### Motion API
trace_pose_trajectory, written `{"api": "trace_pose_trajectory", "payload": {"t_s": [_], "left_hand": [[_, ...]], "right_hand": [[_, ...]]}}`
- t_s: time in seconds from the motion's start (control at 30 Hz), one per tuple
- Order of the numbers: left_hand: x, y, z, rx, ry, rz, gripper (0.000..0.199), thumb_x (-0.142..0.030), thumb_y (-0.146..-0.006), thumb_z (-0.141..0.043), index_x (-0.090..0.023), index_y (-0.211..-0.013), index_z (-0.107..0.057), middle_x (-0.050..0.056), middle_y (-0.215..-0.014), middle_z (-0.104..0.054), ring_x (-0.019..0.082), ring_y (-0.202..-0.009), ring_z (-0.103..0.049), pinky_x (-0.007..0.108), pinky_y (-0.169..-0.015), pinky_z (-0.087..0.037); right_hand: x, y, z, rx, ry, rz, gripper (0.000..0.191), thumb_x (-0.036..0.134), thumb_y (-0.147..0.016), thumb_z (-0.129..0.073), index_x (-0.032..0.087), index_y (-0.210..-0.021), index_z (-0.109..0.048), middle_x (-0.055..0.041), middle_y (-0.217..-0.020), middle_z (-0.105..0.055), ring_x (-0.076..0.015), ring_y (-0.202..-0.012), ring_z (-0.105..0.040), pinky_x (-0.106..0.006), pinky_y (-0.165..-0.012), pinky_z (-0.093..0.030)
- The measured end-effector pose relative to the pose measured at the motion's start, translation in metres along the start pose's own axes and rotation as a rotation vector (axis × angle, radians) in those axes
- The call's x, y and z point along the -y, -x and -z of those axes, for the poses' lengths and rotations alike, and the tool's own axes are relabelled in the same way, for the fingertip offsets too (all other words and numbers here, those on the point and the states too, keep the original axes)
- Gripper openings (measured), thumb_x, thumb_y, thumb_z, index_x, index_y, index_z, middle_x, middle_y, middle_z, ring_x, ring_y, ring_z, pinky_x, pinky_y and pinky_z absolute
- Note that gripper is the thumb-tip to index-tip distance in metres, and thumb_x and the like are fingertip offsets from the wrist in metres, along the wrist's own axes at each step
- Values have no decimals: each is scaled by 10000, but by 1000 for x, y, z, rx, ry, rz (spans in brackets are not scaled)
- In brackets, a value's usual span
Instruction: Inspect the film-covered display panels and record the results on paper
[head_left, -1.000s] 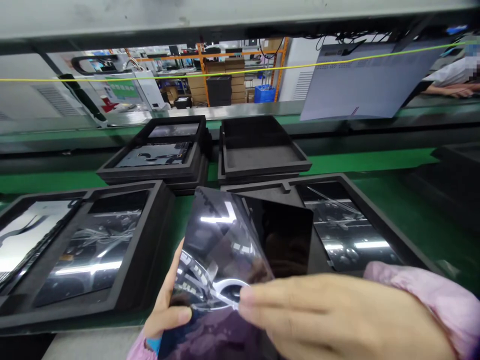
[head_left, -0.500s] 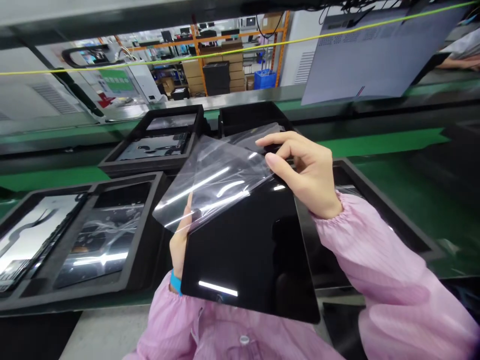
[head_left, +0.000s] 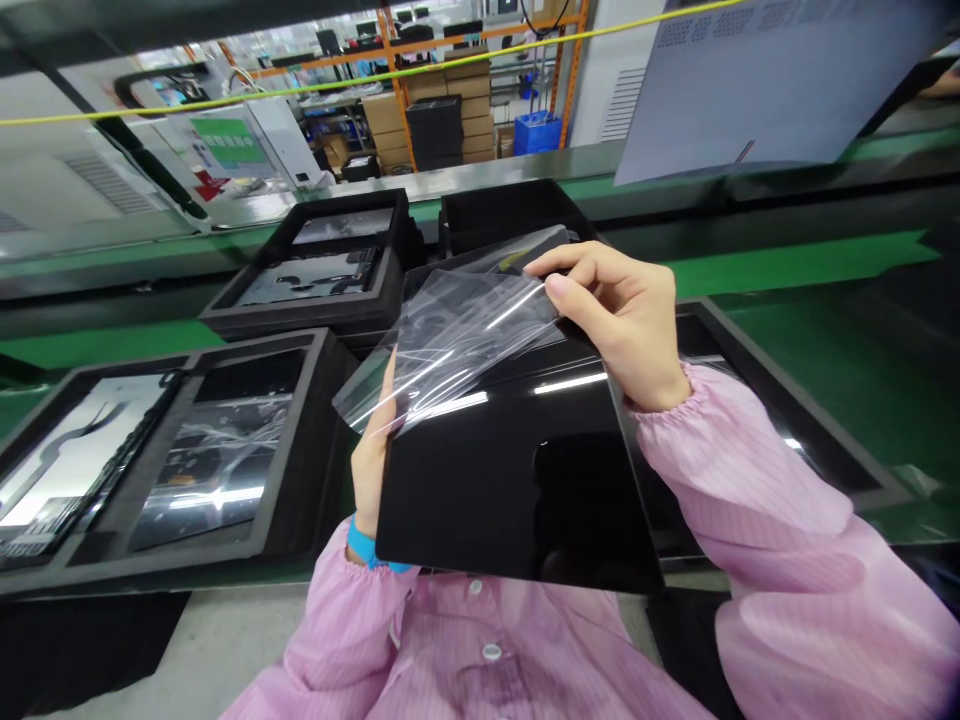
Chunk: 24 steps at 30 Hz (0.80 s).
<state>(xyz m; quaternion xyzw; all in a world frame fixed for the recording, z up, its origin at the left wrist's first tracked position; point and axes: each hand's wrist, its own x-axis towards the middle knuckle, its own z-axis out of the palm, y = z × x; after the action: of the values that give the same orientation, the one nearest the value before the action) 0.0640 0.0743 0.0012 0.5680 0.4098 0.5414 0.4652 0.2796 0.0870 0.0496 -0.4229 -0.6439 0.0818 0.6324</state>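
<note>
Green worktop (head_left: 810,350) fronts orange shelving (head_left: 398,85) as left hand (head_left: 371,465) grips black panel (head_left: 502,480), right hand (head_left: 626,315) pinches clear film (head_left: 465,340).

No wording is being made legible. A row of white characters (head_left: 228,143) is being shown on a green sign (head_left: 225,128), upper left, too blurred to be read. Slanted stripes (head_left: 745,152) are being displayed on a pale panel (head_left: 750,90), upper right.

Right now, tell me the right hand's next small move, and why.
Probably lift the right hand gently away from the black panel, drawing the clear film with it: that hand pinches the film, which overlaps the panel's upper part, while the left hand holds the panel's left edge.
</note>
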Motion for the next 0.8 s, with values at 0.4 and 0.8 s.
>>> {"api": "trace_pose_trajectory", "payload": {"t_s": [0.4, 0.8], "left_hand": [[-15, 5, -27, 199, 553, 206, 551, -234, -959, -381, -284, -1484, -223, -56, -1447, -384, 186, -1378, -242, 350, -1149, -203], [-17, 3, -20, 169, 656, 416, 702, -136, -839, -556, -202, -1474, -264, -12, -1347, -512, 191, -1320, -369, 335, -1148, -215]], "right_hand": [[-18, 0, 14, -28, -67, 13, 247, 113, -790, -602, 162, -555, -543, -59, -787, -682, -180, -853, -643, -349, -848, -458], [-27, 7, 9, 40, 15, -104, 359, 405, -776, -692, 190, -531, -542, -96, -802, -691, -226, -850, -660, -385, -835, -483]]}}
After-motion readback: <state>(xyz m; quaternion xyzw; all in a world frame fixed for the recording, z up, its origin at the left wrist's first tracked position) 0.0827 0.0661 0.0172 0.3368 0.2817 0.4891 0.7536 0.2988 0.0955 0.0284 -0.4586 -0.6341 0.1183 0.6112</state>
